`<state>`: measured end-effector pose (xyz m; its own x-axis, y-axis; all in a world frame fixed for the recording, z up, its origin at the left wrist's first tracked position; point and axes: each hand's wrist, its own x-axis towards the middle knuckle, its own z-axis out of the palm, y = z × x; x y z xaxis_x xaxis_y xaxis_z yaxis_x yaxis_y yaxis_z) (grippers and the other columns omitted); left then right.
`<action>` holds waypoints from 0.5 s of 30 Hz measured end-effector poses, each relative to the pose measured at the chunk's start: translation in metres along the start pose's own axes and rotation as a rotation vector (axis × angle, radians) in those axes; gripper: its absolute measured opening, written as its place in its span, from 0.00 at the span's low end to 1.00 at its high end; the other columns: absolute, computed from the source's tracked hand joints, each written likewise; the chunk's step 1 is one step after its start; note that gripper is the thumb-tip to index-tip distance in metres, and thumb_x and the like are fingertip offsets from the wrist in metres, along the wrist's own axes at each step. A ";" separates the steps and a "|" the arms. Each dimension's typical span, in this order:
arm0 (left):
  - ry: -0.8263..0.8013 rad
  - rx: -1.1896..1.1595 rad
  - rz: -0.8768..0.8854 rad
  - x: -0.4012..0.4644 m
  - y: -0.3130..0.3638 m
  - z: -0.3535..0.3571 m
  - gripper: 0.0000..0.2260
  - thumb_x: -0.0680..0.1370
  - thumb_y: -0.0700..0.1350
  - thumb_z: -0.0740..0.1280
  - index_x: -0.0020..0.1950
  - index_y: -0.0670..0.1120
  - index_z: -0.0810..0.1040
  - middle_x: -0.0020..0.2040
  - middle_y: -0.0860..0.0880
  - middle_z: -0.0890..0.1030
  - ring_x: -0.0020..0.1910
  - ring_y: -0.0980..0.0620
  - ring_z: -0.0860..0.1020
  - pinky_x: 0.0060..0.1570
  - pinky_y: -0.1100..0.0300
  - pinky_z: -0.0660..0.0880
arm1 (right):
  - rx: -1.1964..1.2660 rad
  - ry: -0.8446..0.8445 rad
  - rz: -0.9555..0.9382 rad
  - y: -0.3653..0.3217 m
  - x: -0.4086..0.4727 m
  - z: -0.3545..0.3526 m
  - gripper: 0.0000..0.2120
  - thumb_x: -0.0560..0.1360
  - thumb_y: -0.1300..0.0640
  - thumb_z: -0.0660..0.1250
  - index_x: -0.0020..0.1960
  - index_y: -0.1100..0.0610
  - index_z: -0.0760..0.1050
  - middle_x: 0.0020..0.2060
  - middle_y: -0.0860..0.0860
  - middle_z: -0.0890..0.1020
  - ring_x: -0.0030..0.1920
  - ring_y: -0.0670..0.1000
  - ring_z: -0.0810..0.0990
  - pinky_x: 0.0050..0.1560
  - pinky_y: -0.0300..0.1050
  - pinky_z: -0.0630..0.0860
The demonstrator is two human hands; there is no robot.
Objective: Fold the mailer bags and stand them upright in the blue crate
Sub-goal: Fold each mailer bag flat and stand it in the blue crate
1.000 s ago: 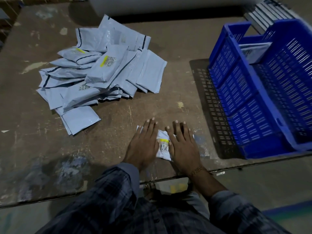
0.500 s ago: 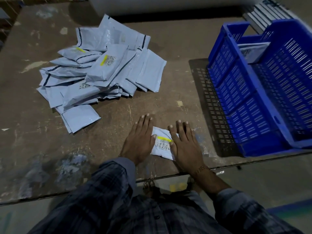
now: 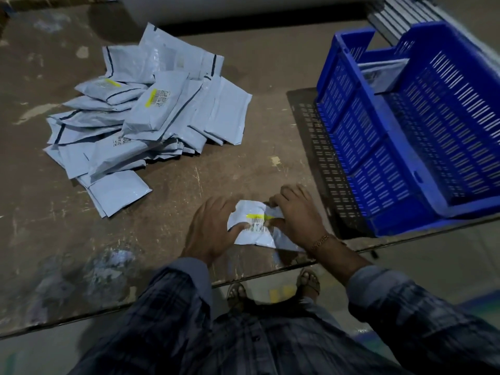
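Note:
A small folded grey mailer bag (image 3: 251,226) with a yellow stripe and a barcode label sits near the table's front edge. My left hand (image 3: 211,228) grips its left side, thumb on the label. My right hand (image 3: 297,215) pinches its right side with curled fingers. A heap of several grey mailer bags (image 3: 146,115) lies at the back left of the table. The blue crate (image 3: 422,136) stands at the right, and one folded bag (image 3: 381,74) leans upright against its far wall.
The brown table (image 3: 189,185) is worn and scratched, with its front edge just below my hands. A dark perforated mat (image 3: 319,158) lies under the crate's left side. My sandalled feet (image 3: 305,282) show on the floor below the edge.
Both hands went from pressing flat on the bag to curling round its sides. The bag has bunched up between them and shifted slightly right.

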<state>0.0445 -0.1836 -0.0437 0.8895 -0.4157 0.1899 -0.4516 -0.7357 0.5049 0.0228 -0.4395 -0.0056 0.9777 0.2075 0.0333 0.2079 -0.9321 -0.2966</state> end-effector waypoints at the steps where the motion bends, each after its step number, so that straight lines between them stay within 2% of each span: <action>1: -0.041 0.020 0.003 0.005 0.001 -0.002 0.25 0.77 0.62 0.73 0.71 0.51 0.79 0.61 0.49 0.78 0.61 0.44 0.76 0.62 0.50 0.72 | 0.040 -0.028 0.020 0.000 0.003 -0.007 0.21 0.65 0.48 0.81 0.53 0.54 0.78 0.49 0.53 0.80 0.55 0.60 0.77 0.60 0.52 0.66; 3: -0.113 0.070 -0.049 0.013 0.005 -0.004 0.30 0.75 0.67 0.72 0.74 0.58 0.76 0.70 0.48 0.73 0.67 0.44 0.71 0.66 0.48 0.70 | 0.130 -0.088 0.076 -0.001 0.006 -0.020 0.20 0.65 0.53 0.81 0.53 0.53 0.77 0.48 0.52 0.81 0.51 0.59 0.79 0.52 0.52 0.71; 5: -0.107 0.059 -0.124 0.019 0.011 -0.003 0.33 0.75 0.68 0.71 0.77 0.59 0.71 0.75 0.48 0.69 0.71 0.45 0.67 0.68 0.47 0.68 | 0.171 -0.088 0.121 0.002 0.008 -0.032 0.15 0.68 0.60 0.77 0.53 0.51 0.79 0.49 0.51 0.81 0.49 0.58 0.81 0.48 0.52 0.77; 8: -0.020 0.069 -0.206 0.032 0.025 -0.003 0.25 0.80 0.65 0.65 0.74 0.55 0.72 0.69 0.50 0.73 0.68 0.44 0.72 0.65 0.44 0.74 | 0.168 -0.029 0.207 0.011 0.010 -0.064 0.12 0.69 0.62 0.73 0.50 0.50 0.83 0.48 0.51 0.83 0.49 0.56 0.82 0.47 0.49 0.79; 11: 0.054 0.101 -0.274 0.047 0.039 -0.004 0.15 0.83 0.57 0.62 0.67 0.54 0.75 0.61 0.50 0.76 0.61 0.43 0.75 0.58 0.42 0.76 | 0.219 0.068 0.292 0.021 0.010 -0.111 0.07 0.70 0.61 0.75 0.45 0.50 0.84 0.41 0.49 0.85 0.44 0.52 0.82 0.43 0.43 0.75; 15: -0.013 0.056 -0.394 0.072 0.054 0.006 0.17 0.82 0.56 0.64 0.68 0.52 0.77 0.65 0.44 0.76 0.64 0.40 0.73 0.64 0.39 0.74 | 0.267 0.208 0.233 0.028 0.006 -0.179 0.10 0.71 0.57 0.78 0.41 0.46 0.77 0.37 0.45 0.82 0.39 0.48 0.80 0.38 0.43 0.73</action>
<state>0.0842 -0.2562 -0.0076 0.9946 -0.1022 -0.0201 -0.0793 -0.8679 0.4903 0.0401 -0.5172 0.1574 0.9887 -0.0899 0.1200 -0.0081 -0.8314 -0.5556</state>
